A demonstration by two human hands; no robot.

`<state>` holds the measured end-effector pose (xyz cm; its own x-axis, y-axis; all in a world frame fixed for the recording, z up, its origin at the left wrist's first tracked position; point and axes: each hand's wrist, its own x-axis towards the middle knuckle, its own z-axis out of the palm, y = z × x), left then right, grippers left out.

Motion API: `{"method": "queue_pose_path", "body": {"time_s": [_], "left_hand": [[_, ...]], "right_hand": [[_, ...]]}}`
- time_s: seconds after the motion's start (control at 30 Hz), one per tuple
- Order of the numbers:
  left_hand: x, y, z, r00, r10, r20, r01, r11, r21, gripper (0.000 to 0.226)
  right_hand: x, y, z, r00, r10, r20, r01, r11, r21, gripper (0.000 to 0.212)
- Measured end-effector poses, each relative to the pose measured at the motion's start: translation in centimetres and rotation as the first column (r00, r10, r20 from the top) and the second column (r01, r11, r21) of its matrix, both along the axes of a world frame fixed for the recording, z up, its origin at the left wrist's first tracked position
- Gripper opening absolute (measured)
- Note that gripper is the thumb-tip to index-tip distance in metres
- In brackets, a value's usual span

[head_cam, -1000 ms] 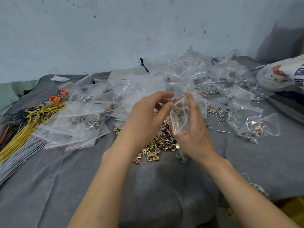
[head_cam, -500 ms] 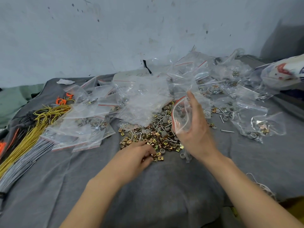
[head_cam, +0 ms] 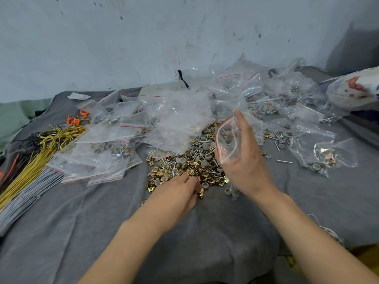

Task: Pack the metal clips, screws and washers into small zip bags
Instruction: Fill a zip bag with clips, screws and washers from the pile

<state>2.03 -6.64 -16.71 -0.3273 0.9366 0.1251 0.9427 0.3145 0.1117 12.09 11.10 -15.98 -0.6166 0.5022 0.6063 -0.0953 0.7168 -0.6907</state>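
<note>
A loose pile of brass metal clips, screws and grey washers (head_cam: pixel 184 162) lies mid-table on the grey cloth (head_cam: pixel 102 232). My right hand (head_cam: pixel 248 167) holds a small clear zip bag (head_cam: pixel 227 140) with a red seal line above the pile's right side. The bag's mouth gapes leftward, and a few grey washers show inside. My left hand (head_cam: pixel 176 193) is down at the pile's near edge, fingertips curled and pinching at metal clips; what they hold is hidden.
Filled zip bags (head_cam: pixel 96 158) lie stacked to the left and more filled bags (head_cam: pixel 320 152) to the right. A heap of empty bags (head_cam: pixel 180 119) sits behind the pile. Yellow wires (head_cam: pixel 41 152) and grey cables (head_cam: pixel 26 193) lie far left. A printed sack (head_cam: pixel 354 89) sits far right.
My left hand left the bag's mouth and dropped to the near edge of the pile. My right hand kept the zip bag raised in about the same place.
</note>
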Motion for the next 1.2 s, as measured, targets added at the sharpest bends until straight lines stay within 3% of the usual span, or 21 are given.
{"method": "queue_pose_path", "body": {"time_s": [0.13, 0.2, 0.37, 0.43, 0.5, 0.8, 1.03, 1.13, 1.2], "left_hand": [[-0.9, -0.6, 1.1, 0.988, 0.051, 0.143, -0.061, 0.996, 0.068, 0.018], [-1.2, -0.7, 2.1, 0.958, 0.079, 0.274, -0.132, 0.974, 0.182, 0.013], [-0.8, 1.4, 6.0, 0.85, 0.005, 0.527, -0.343, 0.765, 0.546, 0.009], [0.0, 2.6, 7.5, 0.815, -0.087, 0.572, -0.38, 0.666, 0.642, 0.012], [1.0, 3.8, 8.4, 0.813, -0.162, 0.559, -0.344, 0.642, 0.686, 0.013], [2.8, 6.7, 8.8, 0.889, -0.192, 0.416, -0.148, 0.739, 0.657, 0.018], [1.5, 4.7, 9.1, 0.896, -0.171, 0.409, -0.18, 0.703, 0.688, 0.018], [-0.2, 2.4, 7.7, 0.9, -0.049, 0.432, -0.24, 0.773, 0.587, 0.02], [-1.4, 0.4, 6.2, 0.925, 0.079, 0.372, -0.245, 0.873, 0.422, 0.02]], "right_hand": [[0.0, -0.1, 0.1, 1.0, -0.006, 0.005, 0.006, 1.0, 0.011, 0.095], [0.0, -0.1, 0.1, 1.0, 0.0, 0.017, 0.0, 1.0, 0.007, 0.097], [-0.3, -0.3, 0.0, 1.0, 0.004, 0.015, -0.004, 1.0, -0.02, 0.095], [-0.5, -0.2, -0.1, 1.0, -0.009, 0.009, 0.01, 0.999, -0.039, 0.095], [-0.7, -0.2, -0.2, 1.0, -0.019, -0.01, 0.019, 0.999, -0.036, 0.093], [-0.4, 0.0, -0.4, 0.999, -0.005, -0.05, 0.004, 1.0, -0.03, 0.09], [-0.1, -0.4, 0.1, 1.0, -0.026, -0.002, 0.026, 0.999, -0.027, 0.087], [0.2, -0.5, 0.2, 1.0, -0.009, 0.023, 0.009, 0.999, -0.033, 0.093], [0.3, -0.5, 0.3, 1.0, 0.006, 0.01, -0.006, 0.999, -0.039, 0.092]]}}
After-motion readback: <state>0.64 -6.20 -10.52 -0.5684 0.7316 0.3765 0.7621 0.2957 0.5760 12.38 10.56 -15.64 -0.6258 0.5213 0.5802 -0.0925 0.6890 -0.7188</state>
